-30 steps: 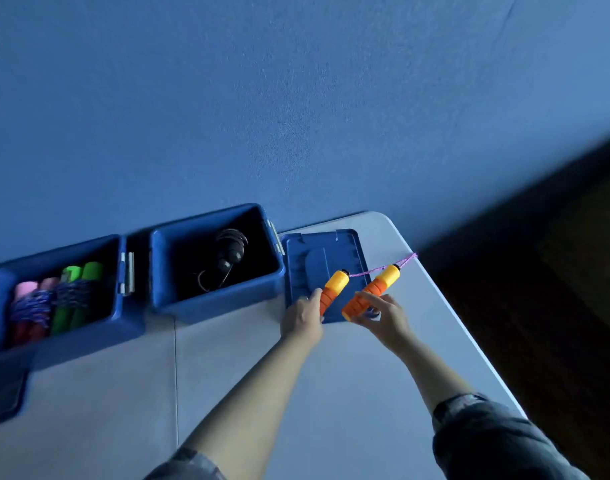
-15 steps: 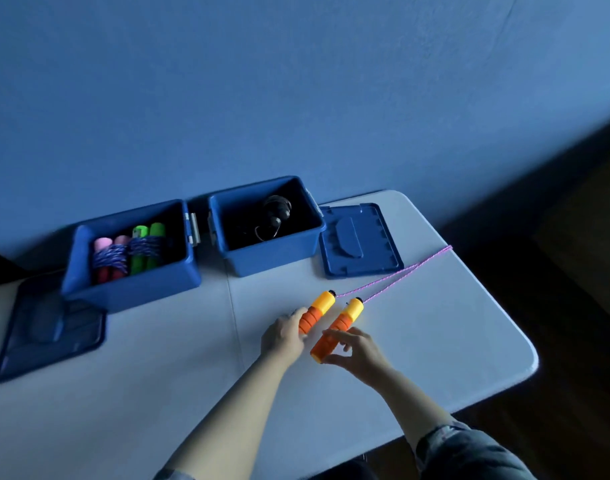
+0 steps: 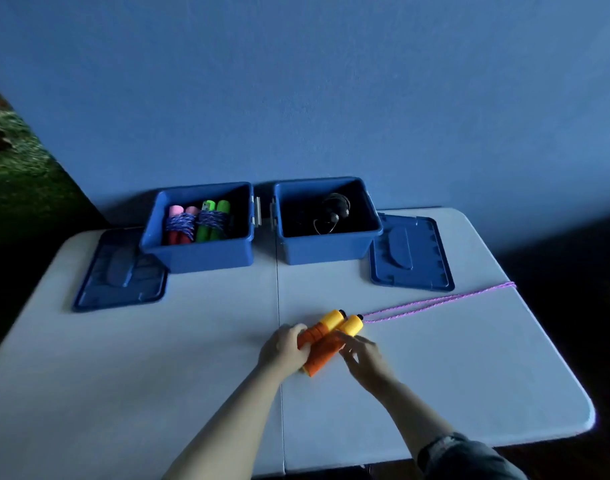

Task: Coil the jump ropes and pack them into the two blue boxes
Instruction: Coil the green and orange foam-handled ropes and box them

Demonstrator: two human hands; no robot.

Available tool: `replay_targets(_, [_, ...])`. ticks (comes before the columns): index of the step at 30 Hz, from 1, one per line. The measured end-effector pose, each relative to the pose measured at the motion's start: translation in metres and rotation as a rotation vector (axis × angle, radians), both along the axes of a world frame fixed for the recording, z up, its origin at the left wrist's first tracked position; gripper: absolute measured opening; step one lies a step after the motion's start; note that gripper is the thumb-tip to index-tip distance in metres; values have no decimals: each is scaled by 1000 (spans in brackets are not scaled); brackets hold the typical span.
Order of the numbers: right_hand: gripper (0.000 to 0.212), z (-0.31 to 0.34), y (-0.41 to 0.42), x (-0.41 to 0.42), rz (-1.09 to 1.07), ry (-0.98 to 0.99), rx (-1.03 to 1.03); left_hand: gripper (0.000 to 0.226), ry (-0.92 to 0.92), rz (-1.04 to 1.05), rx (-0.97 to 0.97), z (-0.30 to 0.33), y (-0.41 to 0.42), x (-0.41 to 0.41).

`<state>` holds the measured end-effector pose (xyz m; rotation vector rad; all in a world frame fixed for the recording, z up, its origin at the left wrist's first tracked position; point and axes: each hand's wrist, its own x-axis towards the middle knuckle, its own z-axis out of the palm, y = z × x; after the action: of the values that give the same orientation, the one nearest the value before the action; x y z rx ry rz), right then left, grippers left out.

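Two orange-and-yellow jump rope handles point(image 3: 327, 337) lie side by side at the middle of the white table point(image 3: 158, 375). My left hand point(image 3: 284, 351) grips the left handle. My right hand point(image 3: 364, 356) holds the right handle with its fingers laid over it. The pink rope point(image 3: 438, 301) runs from the handles to the table's right edge and drops off it. The left blue box point(image 3: 199, 252) holds two coiled ropes, one with pink-and-red handles, one with green handles. The right blue box point(image 3: 326, 245) holds a black rope.
A blue lid point(image 3: 119, 271) lies flat left of the left box. A second blue lid point(image 3: 411, 252) lies right of the right box. A blue wall stands right behind the boxes. A seam runs down the table's middle.
Both hands have drawn the handles back from the right lid to the table's middle and brought them together. The rope now trails across the table. The view has swung left.
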<state>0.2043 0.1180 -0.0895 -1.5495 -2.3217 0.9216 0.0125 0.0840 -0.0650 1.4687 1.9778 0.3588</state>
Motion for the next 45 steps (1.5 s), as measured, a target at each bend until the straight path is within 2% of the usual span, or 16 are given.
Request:
replay_targets(5, [41,-2,14,14,-23,-50,11,60,175,-100,-44,-4,1,12])
replay_targets(8, [36,-2,18,15,-15,6,36,76,326,-165,-61,-6,2,19])
replay_targets(11, [30,-2,20,11,62,110,44,70,387,-164,-40,-8,2,24])
replay_targets(14, [35,-4,27,11,0,145,107,65,420,-162,-46,-8,2,22])
replay_targets(17, [52,-4,41,16,-75,-19,112,66,437,-144,-57,-5,1,13])
replay_targets(20, [61,-1,54,16,-17,-157,-66,69,435,-112,-75,-5,-2,6])
replay_targets(22, [46,1,60,14,6,-107,-112,68,433,-112,-62,-8,-3,6])
replay_targets(25, [34,4,62,10,-17,-52,-121,71,392,-141,-20,-12,-3,7])
replay_targets(27, [35,3,62,9,-19,-57,-118,76,368,-165,-25,-14,-3,7])
replay_targets(32, [44,9,62,14,39,-123,-129,68,442,-214,-37,-15,-4,6])
replay_targets(35, [33,5,62,19,38,-122,-173,74,459,-362,-78,-13,-5,7])
replay_targets(38, [13,4,62,22,28,-82,-192,67,327,-432,-76,-4,-8,7])
replay_targets(41, [13,9,68,21,33,-58,-58,60,206,-401,-40,7,-9,3])
replay_targets(43, [6,23,73,15,37,-12,-76,55,138,-371,-40,14,-7,0])
replay_targets(45, [18,37,79,6,15,53,-129,50,91,-328,-30,21,-3,-3])
